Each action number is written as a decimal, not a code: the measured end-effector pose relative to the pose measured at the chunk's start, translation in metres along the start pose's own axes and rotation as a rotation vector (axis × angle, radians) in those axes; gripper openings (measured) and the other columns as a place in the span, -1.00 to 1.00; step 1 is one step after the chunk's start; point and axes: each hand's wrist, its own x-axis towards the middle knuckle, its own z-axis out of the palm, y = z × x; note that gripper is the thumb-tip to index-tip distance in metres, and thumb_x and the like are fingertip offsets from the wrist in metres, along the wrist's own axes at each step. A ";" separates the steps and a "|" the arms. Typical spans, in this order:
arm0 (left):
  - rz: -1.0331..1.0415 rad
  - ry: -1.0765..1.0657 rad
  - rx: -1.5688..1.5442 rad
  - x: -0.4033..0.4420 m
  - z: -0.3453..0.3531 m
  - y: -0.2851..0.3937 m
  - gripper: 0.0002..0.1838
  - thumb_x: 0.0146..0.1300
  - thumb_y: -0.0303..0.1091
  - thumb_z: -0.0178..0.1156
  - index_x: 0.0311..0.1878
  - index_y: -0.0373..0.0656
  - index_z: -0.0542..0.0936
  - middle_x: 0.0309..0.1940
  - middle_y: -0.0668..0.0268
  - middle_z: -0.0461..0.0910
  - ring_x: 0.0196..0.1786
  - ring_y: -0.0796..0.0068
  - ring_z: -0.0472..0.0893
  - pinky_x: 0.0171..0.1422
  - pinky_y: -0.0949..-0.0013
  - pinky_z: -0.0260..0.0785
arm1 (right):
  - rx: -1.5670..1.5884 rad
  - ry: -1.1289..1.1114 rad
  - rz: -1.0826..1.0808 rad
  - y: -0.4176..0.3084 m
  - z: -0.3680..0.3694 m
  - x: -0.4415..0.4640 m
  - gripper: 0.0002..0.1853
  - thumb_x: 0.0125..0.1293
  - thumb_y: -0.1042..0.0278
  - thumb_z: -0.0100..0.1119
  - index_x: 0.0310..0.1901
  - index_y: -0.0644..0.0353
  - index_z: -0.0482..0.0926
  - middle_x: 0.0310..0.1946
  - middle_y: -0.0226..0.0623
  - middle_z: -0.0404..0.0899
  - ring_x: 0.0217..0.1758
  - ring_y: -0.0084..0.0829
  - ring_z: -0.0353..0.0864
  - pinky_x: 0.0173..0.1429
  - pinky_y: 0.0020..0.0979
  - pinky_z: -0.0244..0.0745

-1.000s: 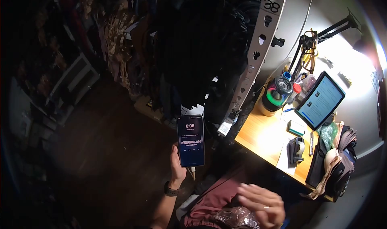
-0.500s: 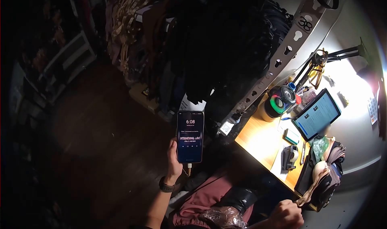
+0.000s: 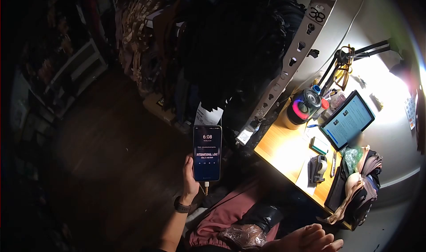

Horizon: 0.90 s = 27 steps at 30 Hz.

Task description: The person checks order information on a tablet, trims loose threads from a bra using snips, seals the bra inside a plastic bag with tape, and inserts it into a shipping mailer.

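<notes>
Smartphone (image 3: 207, 153) has shifted slightly leftward in view; left hand (image 3: 191, 186) is holding it, screen lit, thumb at its edge, other fingers hidden. Right hand (image 3: 313, 239) has uncurled, fingers loosely spread, seemingly empty, near the worktop (image 3: 280, 145).

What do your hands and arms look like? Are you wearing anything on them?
My left hand has no glove, and around that wrist is a dark band, maybe a watch. The left forearm is bare where it shows clearly. My right hand has no glove either; its wrist is too dim to tell.
</notes>
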 end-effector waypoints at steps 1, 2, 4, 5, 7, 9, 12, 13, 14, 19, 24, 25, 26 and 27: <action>0.002 0.005 0.007 0.000 0.000 0.000 -0.67 0.44 -0.15 -0.26 -0.07 -0.17 0.40 -0.22 0.39 0.47 -0.12 0.70 0.47 0.01 0.54 0.30 | 0.068 -0.009 0.033 0.003 -0.001 -0.001 -0.55 0.45 -0.02 -0.30 -0.56 0.05 0.19 -0.76 -0.52 0.08 -0.73 -0.65 0.00 -0.57 -0.55 -0.06; 0.003 0.013 0.015 -0.002 -0.001 0.000 -0.67 0.43 -0.15 -0.26 -0.07 -0.17 0.40 -0.22 0.39 0.47 -0.13 0.70 0.48 0.00 0.54 0.31 | 0.135 -0.017 0.068 0.005 -0.001 -0.002 -0.56 0.46 -0.02 -0.31 -0.54 0.05 0.19 -0.75 -0.52 0.08 -0.73 -0.65 -0.01 -0.57 -0.54 -0.06; 0.010 0.005 0.011 -0.004 -0.001 0.002 -0.67 0.43 -0.15 -0.26 -0.07 -0.17 0.40 -0.22 0.39 0.47 -0.13 0.69 0.48 0.00 0.53 0.32 | 0.008 -0.022 0.128 0.015 -0.009 -0.022 -0.55 0.45 -0.06 -0.30 -0.56 0.02 0.18 -0.76 -0.52 0.08 -0.73 -0.62 0.01 -0.55 -0.52 -0.04; 0.017 -0.008 0.007 -0.005 -0.001 0.002 -0.67 0.43 -0.15 -0.26 -0.07 -0.17 0.40 -0.22 0.38 0.48 -0.14 0.68 0.48 -0.01 0.53 0.32 | 0.187 -0.407 0.323 0.028 -0.019 -0.021 -0.60 0.41 0.05 -0.12 -0.56 0.05 0.24 -0.77 -0.50 0.19 -0.73 -0.55 0.14 -0.51 -0.51 0.09; 0.021 -0.007 -0.008 -0.005 0.001 0.000 -0.67 0.43 -0.16 -0.27 -0.06 -0.17 0.40 -0.22 0.38 0.48 -0.14 0.67 0.49 -0.01 0.52 0.33 | -0.710 -1.263 0.343 0.018 0.018 0.006 -0.92 0.21 0.41 0.11 -0.38 0.22 0.48 -0.68 -0.35 0.43 -0.66 -0.37 0.39 -0.51 -0.39 0.23; 0.016 -0.015 -0.011 -0.006 0.002 -0.003 -0.67 0.43 -0.16 -0.27 -0.05 -0.18 0.40 -0.21 0.37 0.49 -0.13 0.66 0.50 0.00 0.52 0.34 | -0.816 -1.508 0.541 0.028 0.020 -0.002 -0.83 0.21 0.40 0.12 -0.52 0.15 0.45 -0.69 -0.28 0.45 -0.65 -0.28 0.47 -0.55 -0.36 0.39; -0.020 -0.037 -0.022 -0.009 0.006 -0.008 -0.60 0.43 -0.07 -0.31 -0.01 -0.15 0.40 -0.10 0.29 0.51 0.00 0.54 0.49 0.15 0.37 0.30 | -0.753 -1.267 0.443 0.055 -0.001 -0.019 -0.78 0.21 0.43 0.08 -0.57 0.16 0.36 -0.81 -0.25 0.30 -0.76 -0.20 0.38 -0.65 -0.31 0.27; -0.026 -0.032 -0.013 -0.010 0.007 -0.009 -0.60 0.43 -0.07 -0.31 -0.01 -0.15 0.40 -0.10 0.29 0.51 0.00 0.54 0.49 0.15 0.37 0.30 | -0.762 -1.192 0.482 0.064 -0.008 -0.025 -0.77 0.20 0.42 0.11 -0.57 0.16 0.35 -0.80 -0.24 0.31 -0.74 -0.20 0.42 -0.63 -0.28 0.30; -0.038 -0.049 -0.038 -0.011 0.007 -0.009 -0.59 0.43 -0.07 -0.31 0.00 -0.16 0.40 -0.10 0.27 0.52 -0.01 0.52 0.51 0.14 0.36 0.32 | -0.696 -1.016 0.600 0.077 -0.015 -0.032 -0.78 0.30 0.41 -0.04 -0.50 0.25 0.44 -0.75 -0.19 0.29 -0.72 -0.22 0.37 -0.58 -0.33 0.24; -0.113 -0.026 -0.063 -0.015 0.029 0.009 -0.63 0.43 -0.16 -0.32 0.02 -0.20 0.37 -0.13 0.27 0.52 -0.07 0.55 0.53 0.06 0.43 0.37 | -0.637 -0.598 0.735 0.133 -0.031 -0.069 -0.76 0.35 0.48 -0.08 0.02 0.34 0.38 -0.13 -0.12 0.45 -0.08 -0.38 0.49 0.01 -0.42 0.37; -0.017 -0.095 0.060 -0.011 0.025 0.011 -0.58 0.40 -0.14 -0.33 0.05 -0.24 0.37 -0.04 0.22 0.50 0.00 0.48 0.49 0.16 0.37 0.28 | -0.433 -0.493 0.952 0.145 -0.031 -0.082 -0.61 0.36 0.47 -0.07 0.19 0.38 0.26 0.05 -0.09 0.43 0.10 -0.40 0.44 0.18 -0.44 0.31; -0.027 -0.106 0.069 -0.009 0.022 0.010 -0.58 0.40 -0.14 -0.33 0.05 -0.24 0.37 -0.04 0.22 0.50 0.00 0.48 0.49 0.16 0.37 0.28 | -0.435 -0.474 0.952 0.146 -0.031 -0.082 -0.61 0.36 0.47 -0.07 0.19 0.38 0.26 0.05 -0.09 0.43 0.10 -0.40 0.44 0.18 -0.44 0.31; -0.022 -0.063 0.142 -0.008 0.018 0.007 -0.59 0.40 -0.16 -0.33 0.05 -0.23 0.37 -0.04 0.24 0.49 0.01 0.49 0.48 0.16 0.37 0.28 | -0.405 -0.469 0.979 0.145 -0.031 -0.081 -0.61 0.36 0.48 -0.06 0.19 0.38 0.27 0.05 -0.10 0.44 0.10 -0.40 0.45 0.18 -0.44 0.31; -0.019 -0.022 0.211 -0.007 0.016 0.004 -0.60 0.40 -0.17 -0.34 0.06 -0.23 0.37 -0.03 0.25 0.49 0.02 0.49 0.48 0.17 0.38 0.27 | -0.380 -0.464 1.003 0.145 -0.031 -0.079 -0.61 0.35 0.48 -0.06 0.19 0.38 0.27 0.04 -0.10 0.44 0.10 -0.41 0.45 0.19 -0.44 0.31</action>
